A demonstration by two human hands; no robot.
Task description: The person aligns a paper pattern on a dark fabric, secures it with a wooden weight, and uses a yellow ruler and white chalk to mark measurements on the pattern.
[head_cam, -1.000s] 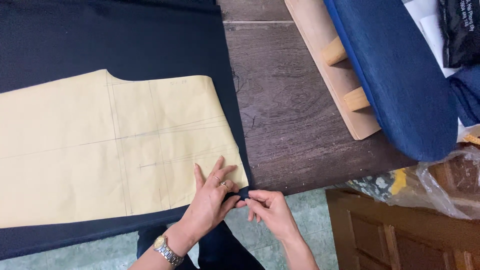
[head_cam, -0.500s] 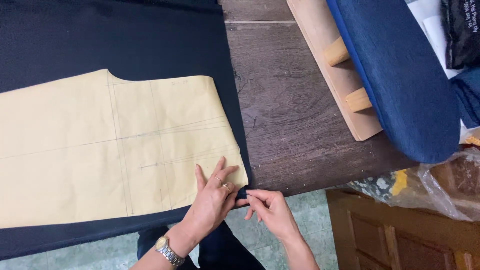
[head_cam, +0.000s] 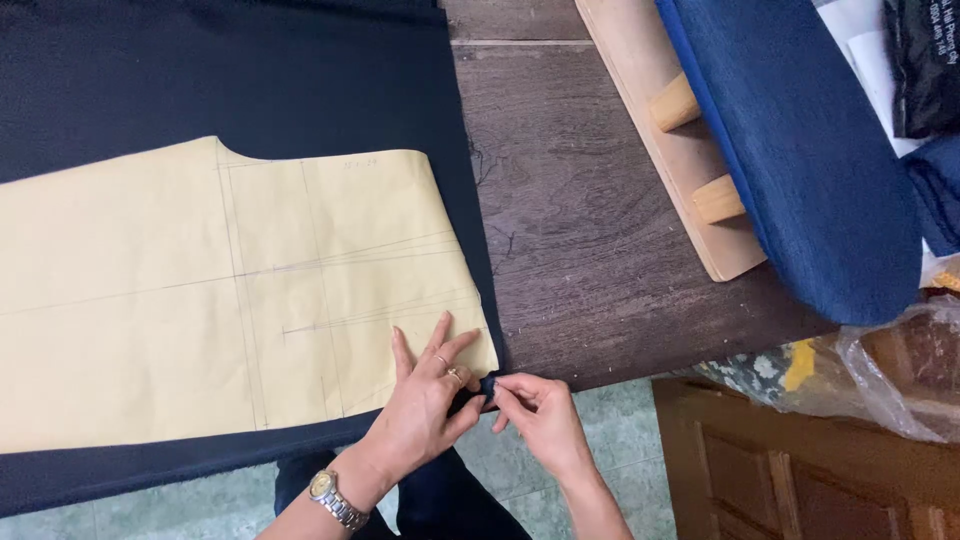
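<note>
Cloth: the big dark navy cloth [head_cam: 300, 90] is lying flat on the brown wooden table [head_cam: 600, 250], filling the left of the frame.
Paper: the long yellow paper pattern [head_cam: 200, 300] is lying on it, running left to right.
Corner: it is sitting at the bottom middle, right between both hands.
Left hand [head_cam: 425, 400]: fingers are spreading flat, pressing the paper's corner.
Right hand [head_cam: 540, 415]: fingertips are pinching the cloth's corner.
Nearer: both are touching there.
Change: the hands are sitting almost where they were; the view has barely shifted.
</note>
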